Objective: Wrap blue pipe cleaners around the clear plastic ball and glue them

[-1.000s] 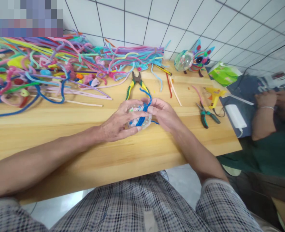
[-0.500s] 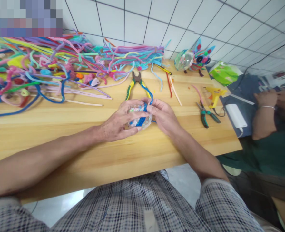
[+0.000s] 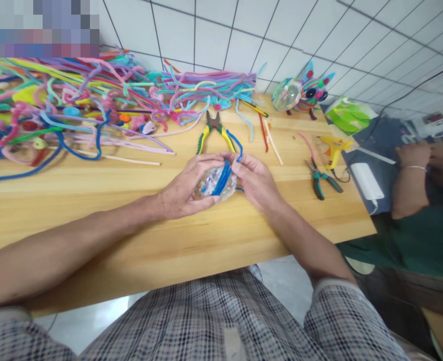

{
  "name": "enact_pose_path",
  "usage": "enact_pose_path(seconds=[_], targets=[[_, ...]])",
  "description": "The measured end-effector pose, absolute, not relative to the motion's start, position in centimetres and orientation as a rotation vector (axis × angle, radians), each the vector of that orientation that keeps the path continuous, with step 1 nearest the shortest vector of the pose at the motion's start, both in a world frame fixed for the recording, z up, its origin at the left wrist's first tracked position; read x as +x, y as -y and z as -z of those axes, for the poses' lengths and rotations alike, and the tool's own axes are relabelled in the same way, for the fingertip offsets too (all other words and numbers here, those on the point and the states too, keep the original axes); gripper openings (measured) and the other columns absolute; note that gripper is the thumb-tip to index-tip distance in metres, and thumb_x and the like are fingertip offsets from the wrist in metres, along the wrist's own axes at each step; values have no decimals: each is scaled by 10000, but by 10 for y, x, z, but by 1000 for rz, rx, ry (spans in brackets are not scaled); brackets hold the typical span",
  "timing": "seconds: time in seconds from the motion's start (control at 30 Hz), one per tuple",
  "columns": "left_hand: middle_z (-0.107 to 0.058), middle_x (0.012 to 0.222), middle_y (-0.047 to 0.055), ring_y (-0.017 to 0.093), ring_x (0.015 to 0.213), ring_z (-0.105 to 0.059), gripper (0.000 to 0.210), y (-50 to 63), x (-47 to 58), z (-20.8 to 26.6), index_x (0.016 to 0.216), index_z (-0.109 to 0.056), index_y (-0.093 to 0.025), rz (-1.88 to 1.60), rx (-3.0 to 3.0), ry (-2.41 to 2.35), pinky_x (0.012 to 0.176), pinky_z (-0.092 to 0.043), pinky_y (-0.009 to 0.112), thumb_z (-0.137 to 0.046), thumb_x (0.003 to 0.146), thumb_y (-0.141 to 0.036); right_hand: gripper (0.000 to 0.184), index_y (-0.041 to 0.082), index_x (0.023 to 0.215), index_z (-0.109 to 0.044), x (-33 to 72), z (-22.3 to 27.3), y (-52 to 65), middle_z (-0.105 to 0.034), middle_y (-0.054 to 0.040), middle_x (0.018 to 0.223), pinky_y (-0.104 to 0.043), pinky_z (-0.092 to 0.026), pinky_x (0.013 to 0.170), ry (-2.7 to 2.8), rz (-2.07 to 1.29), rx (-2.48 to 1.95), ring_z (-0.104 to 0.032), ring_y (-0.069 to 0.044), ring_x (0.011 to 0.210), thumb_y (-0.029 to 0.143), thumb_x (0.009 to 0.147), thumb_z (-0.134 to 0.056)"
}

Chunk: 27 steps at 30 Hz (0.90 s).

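Between my hands is a clear, rounded ornament (image 3: 209, 184) with shiny, multicoloured bits in it. Blue pipe cleaner (image 3: 222, 181) runs in bands across its front, and a loose end sticks up above my right fingers. My left hand (image 3: 186, 188) is curved around the ornament's left side, thumb below and fingers over the top. The thumb and forefinger of my right hand (image 3: 254, 178) pinch the blue pipe cleaner at the ornament's upper right. Just beyond my hands lie yellow-and-green pliers (image 3: 205, 134), jaws pointing away.
Pipe cleaners (image 3: 210, 85) are heaped along the left and back. At the back right stands a colourful animal figure (image 3: 311, 95). On the right lie a yellow glue gun (image 3: 334, 150), teal-handled pliers (image 3: 321, 183) and a white box (image 3: 367, 180). Another person's hand (image 3: 413, 153) rests farther right.
My left forefinger has lifted off the front of the ornament towards its top, baring more of the blue bands. The loose blue end has shifted slightly right.
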<state>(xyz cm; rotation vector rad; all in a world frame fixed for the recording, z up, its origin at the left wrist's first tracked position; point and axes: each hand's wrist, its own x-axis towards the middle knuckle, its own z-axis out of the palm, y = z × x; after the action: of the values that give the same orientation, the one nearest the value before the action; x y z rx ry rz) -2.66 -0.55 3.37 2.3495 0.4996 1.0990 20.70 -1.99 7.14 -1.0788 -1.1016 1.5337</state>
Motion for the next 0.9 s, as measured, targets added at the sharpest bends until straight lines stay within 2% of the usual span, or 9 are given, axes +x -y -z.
enact_pose_path(seconds=[0.13, 0.3, 0.43, 0.57, 0.77, 0.9], targets=[[-588, 1584, 196, 357, 1569, -531, 723, 6, -25, -33, 1662, -419, -255, -1120, 2352, -481, 1305, -488, 598, -756, 1033, -374, 594, 270, 1093, -827, 207, -72, 20, -856, -43, 1176, -369, -633, 982, 1125, -1518, -1089, -773, -248, 1113, 669, 693, -1008], [-588, 1601, 189, 360, 1568, -540, 718, 6, -25, -33, 1649, -420, -270, -1123, 2343, -492, 1300, -490, 604, -760, 1022, -355, 570, 263, 1015, -796, 204, -70, 20, -848, -35, 1144, -320, -623, 889, 1086, -1533, -1134, -761, -238, 1108, 655, 667, -1019], [-597, 1594, 189, 368, 1562, -549, 715, 7, -24, -32, 1640, -424, -279, -1143, 2326, -496, 1297, -487, 622, -763, 1014, -348, 536, 271, 961, -782, 203, -70, 21, -835, -10, 1063, -310, -610, 844, 1032, -1562, -1134, -754, -213, 999, 618, 642, -1037], [-592, 1609, 195, 387, 1577, -543, 737, 7, -25, -32, 1647, -414, -285, -1101, 2331, -498, 1306, -474, 649, -772, 1008, -368, 530, 270, 964, -765, 204, -70, 21, -826, -11, 1065, -306, -599, 836, 1047, -1564, -1134, -739, -201, 951, 607, 652, -1031], [-448, 1732, 245, 444, 1671, -394, 885, 13, -24, -42, 1711, -342, -228, -1006, 2325, -740, 1351, -407, 694, -778, 1010, -544, 564, 265, 1090, -782, 207, -67, 23, -807, 6, 1027, -291, -579, 821, 1099, -1527, -1139, -703, -175, 883, 588, 693, -1020], [-582, 1613, 202, 390, 1523, -563, 723, 16, -24, -50, 1654, -423, -219, -900, 2276, -781, 1276, -518, 605, -694, 1074, -555, 541, 269, 1113, -784, 207, -67, 23, -806, 11, 1036, -294, -585, 849, 1123, -1526, -1112, -714, -182, 929, 560, 715, -1008]])
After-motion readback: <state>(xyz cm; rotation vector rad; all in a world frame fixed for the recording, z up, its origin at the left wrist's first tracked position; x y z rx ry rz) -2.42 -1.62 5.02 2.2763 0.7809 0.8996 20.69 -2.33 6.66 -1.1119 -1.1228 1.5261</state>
